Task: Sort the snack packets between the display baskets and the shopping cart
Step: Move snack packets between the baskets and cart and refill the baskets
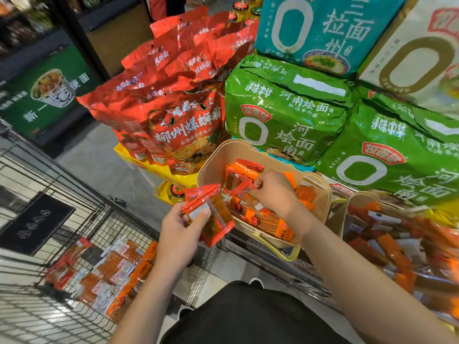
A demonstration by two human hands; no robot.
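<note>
left hand grips glossy red packets; right hand pinches packet in beige basket.

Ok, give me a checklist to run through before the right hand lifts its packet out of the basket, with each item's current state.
1. Right hand has a packet: ok, fingers pinch a red packet inside the beige basket.
2. Only one packet pinched: cannot tell, others crowd beneath it.
3. Left hand grip secure: ok, it holds a stack of red packets with the thumb across them.
4. Room in the left hand for another: cannot tell.
5. Shopping cart within reach: ok, beside the left arm, packets already inside.
6. Path from basket to cart: ok, nothing between them.
</note>
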